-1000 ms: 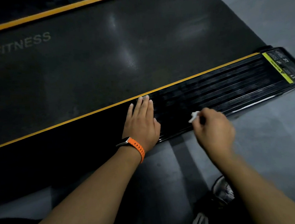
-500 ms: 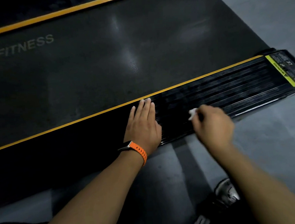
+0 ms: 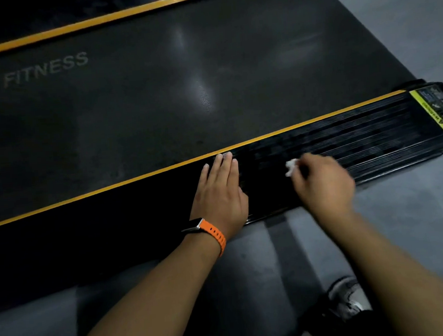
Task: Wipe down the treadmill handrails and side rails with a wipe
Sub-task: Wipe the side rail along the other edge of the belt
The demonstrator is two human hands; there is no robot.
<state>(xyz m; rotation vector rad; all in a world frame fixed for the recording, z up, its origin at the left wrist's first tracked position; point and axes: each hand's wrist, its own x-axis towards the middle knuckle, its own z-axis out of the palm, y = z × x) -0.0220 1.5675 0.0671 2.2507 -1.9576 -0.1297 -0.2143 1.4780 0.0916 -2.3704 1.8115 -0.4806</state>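
Note:
The treadmill's near side rail (image 3: 366, 140) is black, ribbed and edged with a yellow stripe, running from the left edge to the right edge. My left hand (image 3: 221, 191) lies flat on the rail with straight fingers; an orange watch band circles its wrist. Just to its right, my right hand (image 3: 322, 183) presses a small crumpled white wipe (image 3: 292, 166) onto the rail, fingers curled around it. Most of the wipe is hidden under the fingers.
The dark running belt (image 3: 156, 98) marked FITNESS lies beyond the rail, with the far side rail (image 3: 97, 18) at the top. A yellow warning label (image 3: 433, 116) marks the rail's right end. Grey floor (image 3: 418, 218) and my shoe (image 3: 344, 298) are below.
My right hand with the wipe has slid a little away from me across the side rail. My left hand stays flat on the rail in the same spot.

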